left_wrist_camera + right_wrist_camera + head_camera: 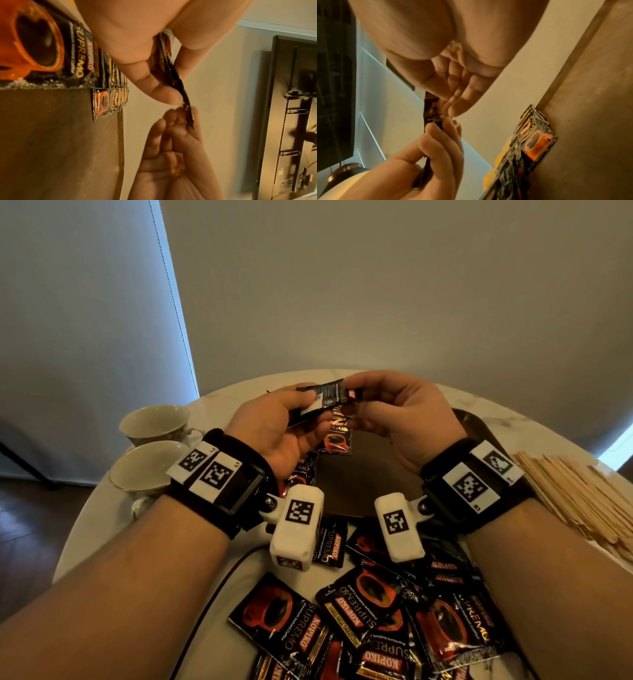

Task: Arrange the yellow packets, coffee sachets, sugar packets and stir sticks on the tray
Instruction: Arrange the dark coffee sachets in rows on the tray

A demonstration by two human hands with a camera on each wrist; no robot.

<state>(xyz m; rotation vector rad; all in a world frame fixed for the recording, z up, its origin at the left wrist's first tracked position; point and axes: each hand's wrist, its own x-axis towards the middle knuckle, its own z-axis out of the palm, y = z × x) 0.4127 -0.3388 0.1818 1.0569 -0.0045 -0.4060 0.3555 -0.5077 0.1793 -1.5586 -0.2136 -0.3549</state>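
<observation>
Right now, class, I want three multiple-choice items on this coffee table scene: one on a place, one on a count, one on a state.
1. Where do the stir sticks lie?
A. right of the tray
B. inside a teacup
C. on the floor

2. How many teacups stand at the left?
A. none
B. two
C. five

3. How is the coffee sachet above the tray held?
A. lying loose
B. left hand only
C. pinched by both hands

Answers: 1 A, the sticks are piled at the table's right edge; 2 B, two show; 3 C, the right hand pinches it too.
</observation>
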